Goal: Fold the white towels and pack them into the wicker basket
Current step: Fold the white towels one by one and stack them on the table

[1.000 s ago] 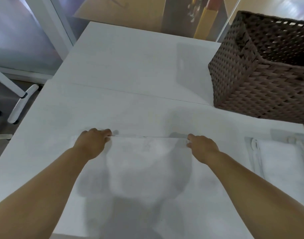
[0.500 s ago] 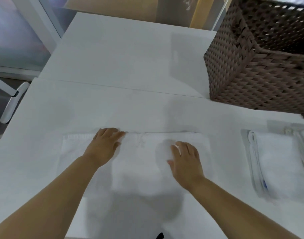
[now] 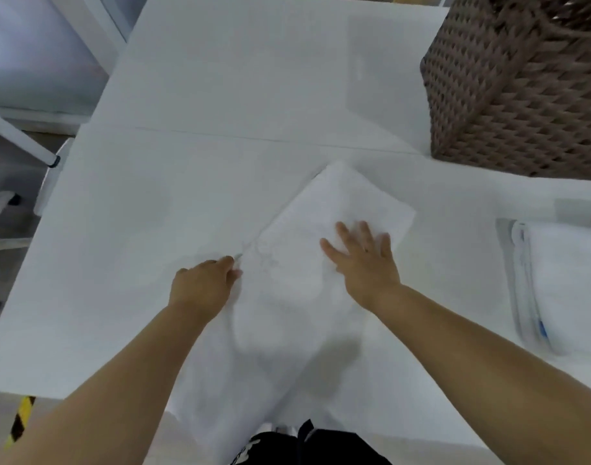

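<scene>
Right hand is lying flat on the towel, fingers spread wide, likely pinning it so the fold isn't shifting. Left hand is sitting at the towel's left edge, fingers curled. It's blurred, so can't tell if it's pinching the hem. Towel is lying skewed on the table, 1 corner pointing far-right toward the wicker basket, not touching it. Folded stack is waiting at right, probably staged for packing. Basket's inside is cut off. White-on-white is hiding the towel's near edge and layer count.
</scene>
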